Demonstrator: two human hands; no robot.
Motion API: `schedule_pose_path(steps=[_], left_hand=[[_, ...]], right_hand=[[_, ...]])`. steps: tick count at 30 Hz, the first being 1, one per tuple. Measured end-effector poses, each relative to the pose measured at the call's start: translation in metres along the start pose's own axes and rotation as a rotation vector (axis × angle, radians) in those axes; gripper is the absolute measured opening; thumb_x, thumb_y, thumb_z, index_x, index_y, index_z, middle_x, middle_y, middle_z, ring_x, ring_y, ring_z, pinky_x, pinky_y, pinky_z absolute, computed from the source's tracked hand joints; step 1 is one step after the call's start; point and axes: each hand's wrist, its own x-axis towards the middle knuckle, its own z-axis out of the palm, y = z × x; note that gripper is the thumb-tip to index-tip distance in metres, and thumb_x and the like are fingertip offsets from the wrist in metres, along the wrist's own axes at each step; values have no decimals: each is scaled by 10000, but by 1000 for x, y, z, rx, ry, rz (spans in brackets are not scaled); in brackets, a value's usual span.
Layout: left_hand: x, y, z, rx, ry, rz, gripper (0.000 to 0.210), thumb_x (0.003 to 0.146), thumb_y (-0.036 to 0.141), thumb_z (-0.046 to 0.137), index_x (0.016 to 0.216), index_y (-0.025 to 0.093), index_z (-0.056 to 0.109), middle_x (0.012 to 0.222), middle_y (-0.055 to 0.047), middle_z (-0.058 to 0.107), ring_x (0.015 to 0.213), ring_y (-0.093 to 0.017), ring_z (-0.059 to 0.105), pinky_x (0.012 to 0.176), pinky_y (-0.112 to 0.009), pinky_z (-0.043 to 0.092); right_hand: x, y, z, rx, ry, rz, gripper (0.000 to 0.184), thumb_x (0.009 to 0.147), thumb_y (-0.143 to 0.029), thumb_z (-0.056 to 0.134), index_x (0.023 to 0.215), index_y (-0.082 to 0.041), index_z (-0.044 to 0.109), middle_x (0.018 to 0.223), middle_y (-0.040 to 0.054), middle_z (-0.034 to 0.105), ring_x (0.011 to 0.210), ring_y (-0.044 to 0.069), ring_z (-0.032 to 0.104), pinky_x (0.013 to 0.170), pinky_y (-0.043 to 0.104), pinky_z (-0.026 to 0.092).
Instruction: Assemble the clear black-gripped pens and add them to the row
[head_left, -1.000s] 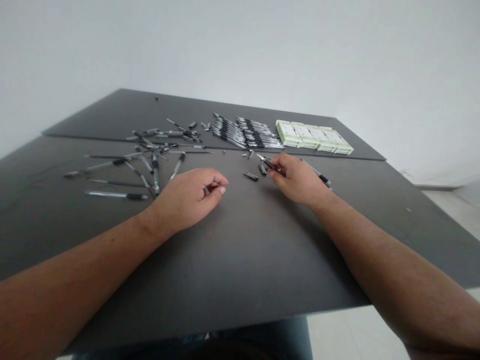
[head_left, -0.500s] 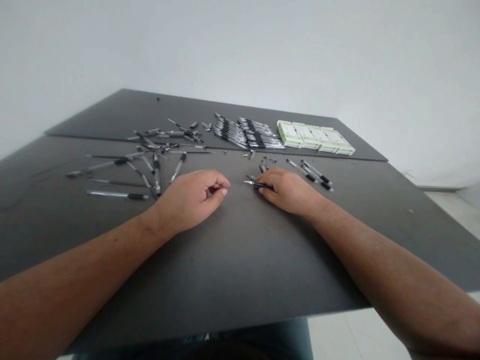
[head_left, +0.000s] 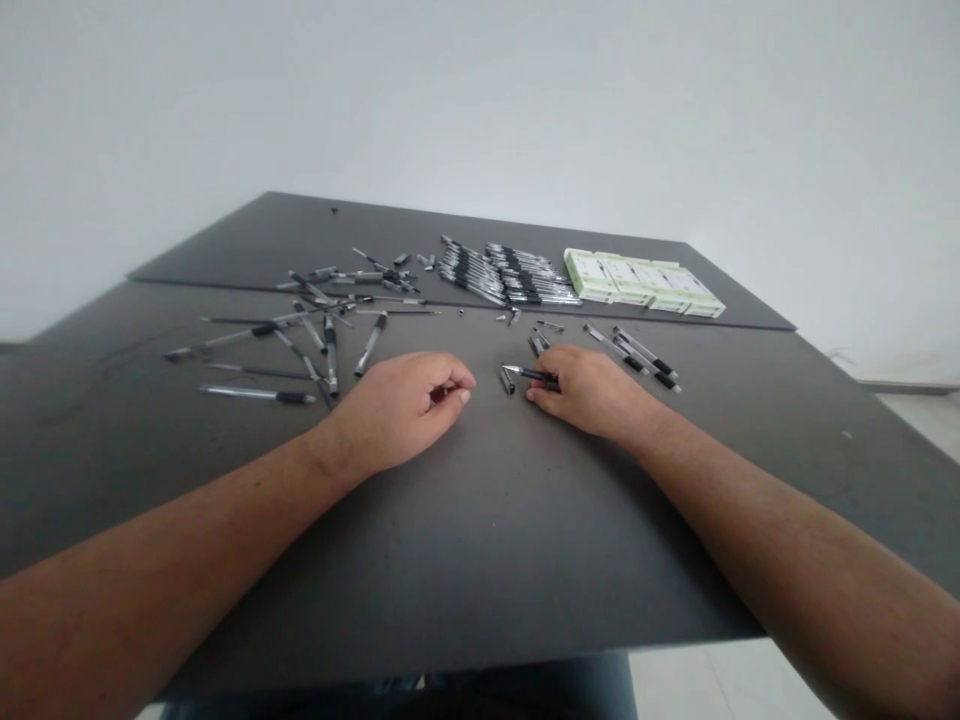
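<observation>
Though of unclear contents, green-and-white boxes (head_left: 643, 283) beyond the right hand (head_left: 592, 390), its grip around a pen (head_left: 531, 374), left hand's (head_left: 412, 408) grip unclear.

Pen rows (head_left: 517, 270) centre-back, boxes (head_left: 645, 283) right (alongside)

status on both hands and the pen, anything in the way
Right hand gripping a pen, tip leftward. Left hand curled, contents unclear. Loose cap close by the tip, possibly in the way.

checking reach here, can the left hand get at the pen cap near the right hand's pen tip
Probably yes: only bare tabletop shows between the left hand and the pen cap. The pen in the right hand overlaps the cap's far end in view and might hinder a little.
</observation>
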Motion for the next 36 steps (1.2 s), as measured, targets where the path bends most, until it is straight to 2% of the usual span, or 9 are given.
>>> schedule_pose_path(steps=[4,8,11,14,19,24,26,31,36], left_hand=[[0,0,0,1,-3,-3,204,999,308,599,1045,224,780,939,-41,824,864,-217,758,839,-346,571],[1,2,-2,15,17,-41,204,997,316,597,1033,235,781,930,-44,828,862,-227,759,848,-356,575],[2,2,-2,40,51,-110,215,993,321,593,1041,244,789,943,-52,835,860,-236,761,845,-360,577],[3,0,-1,34,65,-156,232,991,334,598,1062,250,801,957,-53,843,855,-238,763,834,-356,577],[4,-1,1,13,65,-178,242,987,344,604,1063,235,805,936,-55,845,834,-237,766,814,-356,575],[3,0,0,12,48,-152,212,977,331,614,1038,244,797,955,-52,851,863,-241,774,809,-357,574],[2,1,-1,15,39,-150,208,977,325,612,1036,246,795,952,-51,849,864,-240,772,812,-357,575],[1,0,0,9,44,-118,206,979,314,616,1036,228,794,931,-47,829,849,-224,762,826,-349,567],[-1,0,4,-42,54,15,217,997,297,613,1069,206,795,946,-40,828,868,-213,770,836,-340,570]], right_hand=[[0,4,5,72,46,-1,184,960,-274,773,1121,-185,775,1049,103,783,979,261,723,885,352,527],[-3,4,8,142,87,-96,380,991,-237,720,1366,-182,753,1309,151,787,1237,303,734,1114,441,562],[-6,-7,9,175,60,-199,529,1013,-176,655,1541,-187,677,1531,169,712,1460,301,651,1252,480,517],[-8,-22,10,129,-20,-229,592,1024,-137,602,1611,-201,638,1628,169,649,1505,299,629,1233,482,548],[-5,-25,9,109,-82,-223,471,1047,-134,589,1498,-179,718,1502,160,725,1396,301,696,1187,452,560],[-1,-14,6,50,-59,-161,184,1038,-162,637,1149,-188,781,1184,140,769,1113,275,731,997,376,568],[-2,-14,5,58,-47,-113,185,1023,-159,651,1161,-196,768,1160,127,762,1065,265,722,955,362,557],[-5,-15,5,173,108,-135,417,1023,-118,600,1417,-172,727,1268,158,753,1182,282,712,1071,414,555],[-10,-26,-1,334,246,-230,238,1032,-151,624,1207,-205,775,1131,113,790,1070,264,723,968,399,578]])
